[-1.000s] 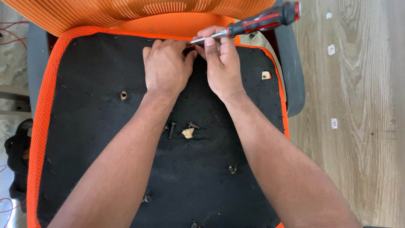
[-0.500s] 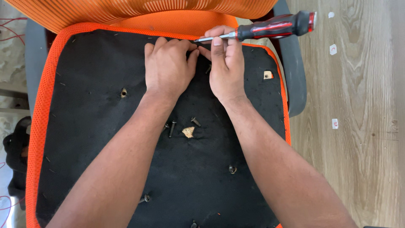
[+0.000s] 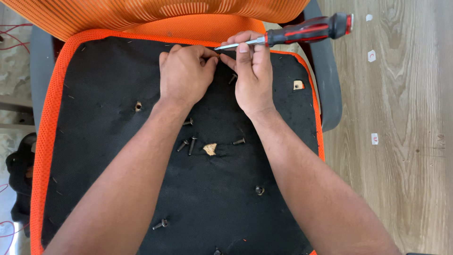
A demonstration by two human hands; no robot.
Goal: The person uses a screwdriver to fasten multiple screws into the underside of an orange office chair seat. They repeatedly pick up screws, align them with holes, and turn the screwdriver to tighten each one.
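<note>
Since half a second ago: little changed. Screwdriver [image 3: 302, 32] tilted a touch, handle end now lifted toward 2 o'clock, tip still meeting the fingers near the seat's top edge. Both hands still bunched at 12 o'clock on the black seat underside [image 3: 108, 156].

Right hand [image 3: 252, 75]: curled shut, thumb and forefinger pinching the metal shaft close to its tip; red-and-black handle sticking out past the knuckles toward the upper right, over the grey armrest [image 3: 328, 89].

Left hand [image 3: 186, 73]: closed into a loose fist, fingertips pressed together right against the screwdriver tip; whether something small sits pinched there, cannot tell.

No real container in sight; loose hardware lying straight on the black fabric. Pair of dark screws [image 3: 188, 144] just below the left wrist, toward 6 o'clock from the hands. Another screw [image 3: 239, 141] beside the right forearm, with a torn pale patch [image 3: 210, 149] between them. One more screw [image 3: 160, 223] far down at 7 o'clock. Screw holes in the fabric at 9 o'clock [image 3: 138, 106] and near 3 o'clock [image 3: 298, 85]. Orange mesh rim [image 3: 47, 123] around the panel; wood floor [image 3: 406, 141] on the right.
</note>
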